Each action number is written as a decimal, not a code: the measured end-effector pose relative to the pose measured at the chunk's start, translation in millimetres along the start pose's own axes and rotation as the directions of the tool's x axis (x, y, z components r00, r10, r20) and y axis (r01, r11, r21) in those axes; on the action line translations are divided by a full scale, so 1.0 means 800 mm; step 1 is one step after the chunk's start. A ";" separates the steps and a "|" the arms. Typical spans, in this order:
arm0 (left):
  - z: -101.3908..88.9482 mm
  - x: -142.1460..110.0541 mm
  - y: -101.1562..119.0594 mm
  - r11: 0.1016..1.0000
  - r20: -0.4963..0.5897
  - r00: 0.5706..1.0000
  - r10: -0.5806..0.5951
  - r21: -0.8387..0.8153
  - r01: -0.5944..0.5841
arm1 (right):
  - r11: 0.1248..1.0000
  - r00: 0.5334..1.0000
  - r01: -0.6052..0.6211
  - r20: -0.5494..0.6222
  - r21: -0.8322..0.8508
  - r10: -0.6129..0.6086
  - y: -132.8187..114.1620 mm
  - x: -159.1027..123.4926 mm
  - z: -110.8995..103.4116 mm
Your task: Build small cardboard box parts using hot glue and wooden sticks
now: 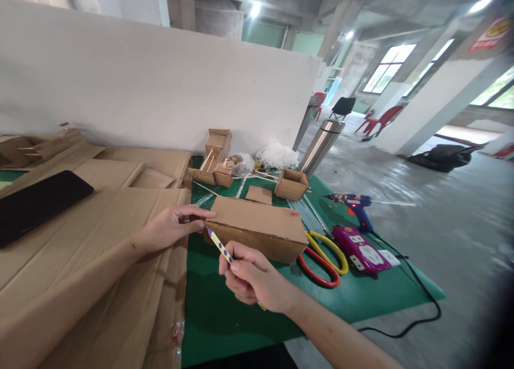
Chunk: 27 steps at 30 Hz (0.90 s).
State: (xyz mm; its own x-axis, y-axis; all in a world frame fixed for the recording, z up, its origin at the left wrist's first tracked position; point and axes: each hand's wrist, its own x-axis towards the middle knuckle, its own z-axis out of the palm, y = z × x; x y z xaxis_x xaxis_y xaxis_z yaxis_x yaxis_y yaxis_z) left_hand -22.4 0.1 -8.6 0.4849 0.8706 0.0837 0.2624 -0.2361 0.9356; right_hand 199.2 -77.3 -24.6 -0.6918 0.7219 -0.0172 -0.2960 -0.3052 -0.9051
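Note:
A long cardboard box (257, 221) lies on the green mat in front of me. At its left end, my left hand (182, 224) grips the corner, index finger on the top edge and thumb by the side. My right hand (251, 278) is closed round a pale yellow pencil (220, 245) with purple spots. The pencil's purple tip points up and left, at the box's near left corner; whether it touches the cardboard I cannot tell. Red-and-yellow-handled scissors (325, 259) rest beside the box's right end, their blades hidden.
Flat cardboard sheets (116, 240) cover the left side, with a black phone (44, 203) on them. At right are a blue glue gun (357, 205), a purple power strip (363, 251) and a steel flask (321, 147). Behind stand small cardboard pieces (292, 184) and a white partition (160, 85).

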 end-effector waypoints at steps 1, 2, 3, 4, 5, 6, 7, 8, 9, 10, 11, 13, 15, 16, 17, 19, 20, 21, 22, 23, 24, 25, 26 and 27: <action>0.000 0.000 -0.001 1.000 0.000 1.000 0.002 -0.001 -0.002 | 1.000 1.000 -0.004 -0.005 -0.006 0.004 0.000 0.000 0.000; 0.000 0.001 -0.001 1.000 0.000 1.000 0.003 -0.002 -0.003 | 1.000 1.000 -0.010 -0.010 -0.010 0.009 0.000 0.000 0.000; 0.000 0.001 -0.002 1.000 0.001 1.000 0.002 -0.003 -0.002 | 1.000 1.000 -0.014 -0.015 -0.013 0.014 0.000 0.000 0.000; 0.000 0.001 -0.002 1.000 0.002 1.000 0.002 -0.003 -0.002 | 1.000 1.000 -0.019 -0.018 -0.016 0.019 0.000 -0.001 0.000; 0.000 0.002 -0.003 1.000 0.001 1.000 0.001 -0.003 -0.001 | 1.000 1.000 -0.023 -0.017 -0.019 0.022 0.000 -0.001 0.000; 0.000 0.002 -0.003 1.000 0.001 1.000 0.001 -0.003 -0.001 | 0.999 1.000 -0.025 -0.016 -0.022 0.024 -0.001 -0.001 0.000; 0.000 0.002 -0.003 1.000 0.000 1.000 0.001 -0.003 -0.001 | 0.999 1.000 -0.026 -0.013 -0.026 0.025 -0.001 0.000 0.000; 0.000 0.002 -0.003 1.000 -0.002 1.000 0.001 -0.002 -0.001 | 0.999 1.000 -0.028 -0.012 -0.028 0.028 -0.002 0.000 0.000; 0.000 0.002 -0.002 1.000 -0.003 1.000 0.000 -0.001 0.000 | 0.999 0.999 -0.035 -0.012 -0.030 0.034 -0.002 0.000 0.000; 0.000 0.002 -0.002 1.000 -0.004 1.000 0.000 0.000 0.000 | 0.999 0.999 -0.040 -0.013 -0.029 0.040 -0.003 0.000 0.000; 0.000 0.001 -0.002 1.000 -0.004 1.000 0.000 0.002 0.000 | 0.999 0.999 -0.044 -0.015 -0.027 0.044 -0.003 -0.001 0.000; 0.000 0.001 -0.002 1.000 -0.005 1.000 0.000 0.006 0.000 | 0.999 0.999 -0.049 -0.012 -0.024 0.049 -0.004 -0.001 0.001; 0.000 0.001 -0.003 1.000 -0.005 1.000 0.000 0.010 0.000 | 0.999 0.999 -0.046 -0.007 -0.022 0.046 -0.004 -0.002 0.001; 0.000 0.002 -0.003 1.000 -0.005 1.000 0.000 0.011 0.000 | 0.999 0.999 -0.045 -0.006 -0.022 0.045 -0.004 -0.002 0.001; 0.000 0.002 -0.003 1.000 -0.005 1.000 0.000 0.011 0.000 | 0.999 0.999 -0.045 -0.005 -0.021 0.045 -0.004 -0.002 0.000; 0.000 0.003 -0.004 1.000 -0.006 1.000 -0.002 0.011 0.002 | 0.999 0.999 -0.033 -0.001 -0.014 0.033 -0.003 -0.002 0.000; 0.000 0.003 -0.004 1.000 -0.008 1.000 -0.003 0.010 0.003 | 1.000 1.000 -0.026 0.007 -0.010 0.026 -0.003 -0.002 -0.001; 0.000 0.003 -0.004 1.000 -0.008 1.000 -0.005 0.010 0.006 | 1.000 1.000 -0.019 0.017 -0.003 0.019 -0.003 -0.001 -0.001; 0.000 0.002 -0.003 1.000 -0.009 1.000 -0.008 0.009 0.008 | 1.000 0.999 -0.014 0.029 0.004 0.014 -0.003 -0.001 -0.002; 0.000 0.002 -0.003 1.000 -0.011 1.000 -0.011 0.007 0.011 | 1.000 0.999 -0.011 0.040 0.013 0.011 -0.003 0.000 -0.002; 0.000 0.002 -0.002 1.000 -0.011 1.000 -0.014 0.006 0.014 | 1.000 0.999 -0.010 0.050 0.021 0.009 -0.003 0.000 -0.003; 0.001 0.001 -0.001 1.000 -0.010 1.000 -0.017 0.004 0.017 | 1.000 0.998 -0.009 0.054 0.026 0.008 -0.003 0.000 -0.003; 0.001 0.001 0.000 1.000 -0.010 1.000 -0.019 0.001 0.019 | 1.000 0.999 -0.008 0.054 0.028 0.007 -0.003 0.000 -0.003; 0.001 0.001 0.000 1.000 -0.010 1.000 -0.020 0.000 0.020 | 1.000 0.999 -0.006 0.049 0.026 0.005 -0.002 0.000 -0.003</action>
State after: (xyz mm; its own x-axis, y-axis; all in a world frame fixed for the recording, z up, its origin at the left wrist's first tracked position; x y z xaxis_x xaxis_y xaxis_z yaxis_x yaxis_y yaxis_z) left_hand -21.5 0.1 -8.7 0.4708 0.8796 0.0687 0.2717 -0.2186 0.9372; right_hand 201.1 -75.4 -23.8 -0.7248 0.6890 -0.0006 -0.3089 -0.3257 -0.8936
